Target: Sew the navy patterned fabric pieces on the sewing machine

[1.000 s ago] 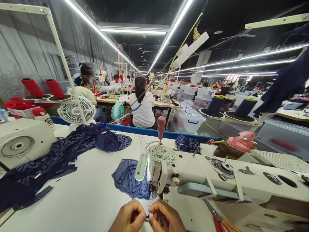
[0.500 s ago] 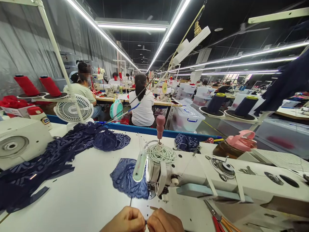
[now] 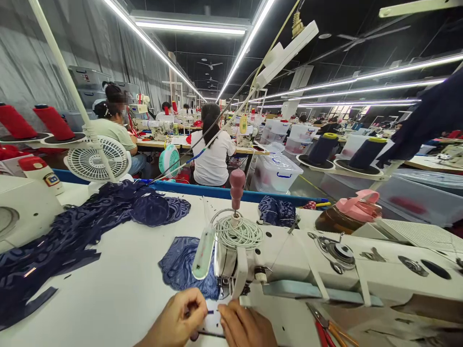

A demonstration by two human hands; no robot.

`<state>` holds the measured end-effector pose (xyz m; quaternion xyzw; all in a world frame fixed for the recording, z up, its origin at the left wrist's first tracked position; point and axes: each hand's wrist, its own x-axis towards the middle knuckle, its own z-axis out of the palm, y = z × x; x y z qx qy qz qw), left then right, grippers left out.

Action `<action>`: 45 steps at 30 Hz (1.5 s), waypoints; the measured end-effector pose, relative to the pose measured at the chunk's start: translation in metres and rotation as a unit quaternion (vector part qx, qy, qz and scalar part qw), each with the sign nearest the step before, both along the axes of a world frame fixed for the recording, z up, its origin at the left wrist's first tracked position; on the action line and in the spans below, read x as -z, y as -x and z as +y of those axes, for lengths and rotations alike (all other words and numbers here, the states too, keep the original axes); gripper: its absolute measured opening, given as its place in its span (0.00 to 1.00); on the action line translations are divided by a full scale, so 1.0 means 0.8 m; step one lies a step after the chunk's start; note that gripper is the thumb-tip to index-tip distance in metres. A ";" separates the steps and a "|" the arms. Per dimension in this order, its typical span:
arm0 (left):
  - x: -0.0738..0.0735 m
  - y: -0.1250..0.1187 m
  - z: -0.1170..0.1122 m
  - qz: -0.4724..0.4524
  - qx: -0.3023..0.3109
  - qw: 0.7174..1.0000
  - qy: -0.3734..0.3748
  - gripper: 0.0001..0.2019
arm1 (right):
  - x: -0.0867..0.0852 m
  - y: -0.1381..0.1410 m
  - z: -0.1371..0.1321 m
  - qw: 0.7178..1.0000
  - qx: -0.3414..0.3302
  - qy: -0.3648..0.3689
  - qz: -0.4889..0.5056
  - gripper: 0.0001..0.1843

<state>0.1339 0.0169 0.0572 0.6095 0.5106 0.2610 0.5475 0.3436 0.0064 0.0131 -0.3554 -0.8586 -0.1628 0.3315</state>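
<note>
Both my left hand [image 3: 179,320] and right hand [image 3: 242,327] pinch a small white label [image 3: 211,320] under the sewing machine [image 3: 289,262]; it looks thin, light and floppy, best gripped by its edges.

A: Lace piece [image 3: 181,267] by the needle?
B: Navy, floral pattern. Fabric heap [image 3: 72,231] navy too.
A: Thread cones [image 3: 54,123]?
B: Red. Sewing machine [image 3: 325,265] white, knob [image 3: 237,188] pink.

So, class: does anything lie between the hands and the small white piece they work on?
No. The left hand and right hand both touch the white piece directly, in front of the sewing machine.
</note>
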 end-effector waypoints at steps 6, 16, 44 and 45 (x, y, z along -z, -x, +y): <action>0.005 -0.012 0.031 0.140 0.007 0.950 -0.279 0.11 | 0.017 -0.006 0.011 0.996 0.047 0.004 -0.074 0.21; 0.036 -0.019 0.038 0.150 -0.019 0.944 -0.293 0.07 | 0.024 -0.008 0.009 0.997 0.042 0.000 -0.069 0.21; 0.014 -0.006 0.032 0.223 0.104 0.803 -0.543 0.17 | 0.004 0.002 0.009 0.995 0.087 0.035 -0.035 0.23; 0.018 -0.006 0.032 0.229 0.115 0.772 -0.582 0.17 | 0.005 0.002 0.009 0.995 0.088 0.037 -0.042 0.23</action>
